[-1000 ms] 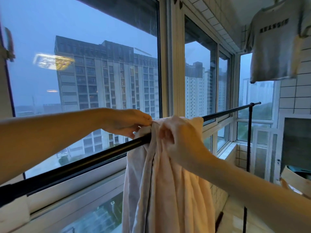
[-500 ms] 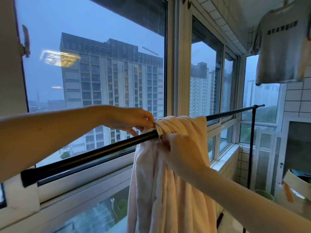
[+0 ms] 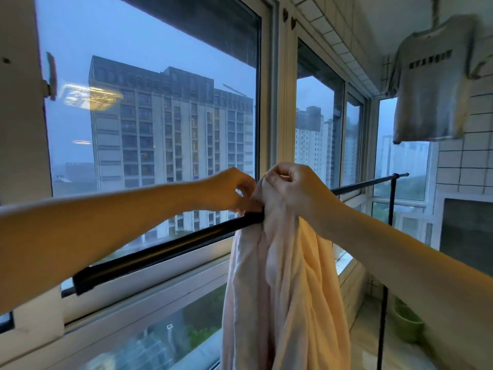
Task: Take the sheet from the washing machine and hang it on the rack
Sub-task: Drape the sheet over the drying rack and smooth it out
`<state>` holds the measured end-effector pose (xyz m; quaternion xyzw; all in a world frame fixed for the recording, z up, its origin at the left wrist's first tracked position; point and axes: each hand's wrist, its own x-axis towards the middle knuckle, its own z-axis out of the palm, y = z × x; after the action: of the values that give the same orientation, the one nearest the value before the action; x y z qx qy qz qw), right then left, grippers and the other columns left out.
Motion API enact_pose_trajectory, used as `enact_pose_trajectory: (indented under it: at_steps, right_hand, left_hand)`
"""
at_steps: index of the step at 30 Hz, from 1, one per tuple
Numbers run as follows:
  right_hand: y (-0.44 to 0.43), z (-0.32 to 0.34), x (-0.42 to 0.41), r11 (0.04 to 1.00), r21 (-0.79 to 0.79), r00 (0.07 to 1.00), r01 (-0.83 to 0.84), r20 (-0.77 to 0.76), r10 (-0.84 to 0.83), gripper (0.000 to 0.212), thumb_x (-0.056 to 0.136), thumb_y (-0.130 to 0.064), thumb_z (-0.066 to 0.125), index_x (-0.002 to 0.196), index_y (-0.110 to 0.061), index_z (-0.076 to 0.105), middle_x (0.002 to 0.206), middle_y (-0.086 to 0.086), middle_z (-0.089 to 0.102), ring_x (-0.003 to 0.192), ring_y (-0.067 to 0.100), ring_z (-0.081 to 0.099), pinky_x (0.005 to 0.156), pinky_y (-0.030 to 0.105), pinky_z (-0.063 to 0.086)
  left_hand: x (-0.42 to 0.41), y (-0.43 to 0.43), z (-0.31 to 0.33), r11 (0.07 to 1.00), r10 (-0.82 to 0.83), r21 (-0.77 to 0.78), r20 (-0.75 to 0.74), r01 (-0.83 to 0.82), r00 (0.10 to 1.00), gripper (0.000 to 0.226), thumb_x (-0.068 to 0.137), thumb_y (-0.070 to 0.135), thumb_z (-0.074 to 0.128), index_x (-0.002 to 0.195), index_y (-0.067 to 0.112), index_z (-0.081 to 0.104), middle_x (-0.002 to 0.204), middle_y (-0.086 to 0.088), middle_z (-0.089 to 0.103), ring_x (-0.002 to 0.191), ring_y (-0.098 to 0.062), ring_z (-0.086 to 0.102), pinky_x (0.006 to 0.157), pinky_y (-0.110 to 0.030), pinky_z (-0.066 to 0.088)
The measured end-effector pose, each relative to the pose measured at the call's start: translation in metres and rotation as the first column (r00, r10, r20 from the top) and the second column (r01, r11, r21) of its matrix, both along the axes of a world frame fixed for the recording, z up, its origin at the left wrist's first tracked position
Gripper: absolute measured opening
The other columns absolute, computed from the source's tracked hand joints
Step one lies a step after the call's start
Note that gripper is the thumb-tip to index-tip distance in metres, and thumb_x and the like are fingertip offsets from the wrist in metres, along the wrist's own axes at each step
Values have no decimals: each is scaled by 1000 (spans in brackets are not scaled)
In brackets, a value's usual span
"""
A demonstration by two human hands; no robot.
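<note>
Right grip, fisted, bunches sheet over rack.

A grey T-shirt hangs high right of the right hand; a green pot sits low to its right.

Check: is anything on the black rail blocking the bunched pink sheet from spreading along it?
Nothing visible. The black metal rail shows bare left of the pale pink cloth sheet and right to its far post. Left hand and right hand grip its top.
</note>
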<state>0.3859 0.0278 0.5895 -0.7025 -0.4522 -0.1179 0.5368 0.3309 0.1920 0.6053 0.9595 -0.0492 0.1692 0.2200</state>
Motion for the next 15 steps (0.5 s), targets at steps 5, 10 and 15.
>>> enact_pose_trajectory:
  at_steps: [5, 10, 15]
  right_hand:
    - [-1, 40, -9, 995, 92, 999, 24, 25, -26, 20, 97, -20, 49, 95, -11, 67, 75, -8, 59, 68, 0, 54, 58, 8, 42]
    - [-8, 38, -11, 996, 62, 992, 61, 102, -68, 14, 94, -20, 55, 93, -10, 65, 78, -1, 62, 68, 9, 57, 59, 16, 45]
    - [-9, 2, -29, 985, -161, 953, 64, 304, -12, 10, 83, -29, 70, 84, -22, 62, 76, -8, 61, 68, 2, 57, 62, 15, 45]
  left_hand:
    - [-4, 6, 11, 985, 136, 74, 230, -157, 964, 30, 81, 3, 61, 55, 16, 57, 57, -3, 55, 58, -17, 52, 53, -28, 41]
    - [-37, 33, 27, 937, 282, -252, 139, -241, 949, 12, 82, 11, 70, 72, 11, 65, 58, 4, 62, 57, -6, 61, 55, -20, 54]
    - [-79, 52, -2, 916, 234, -326, -42, -235, 971, 3, 81, 9, 70, 83, 9, 68, 72, 3, 66, 67, -6, 64, 62, -21, 54]
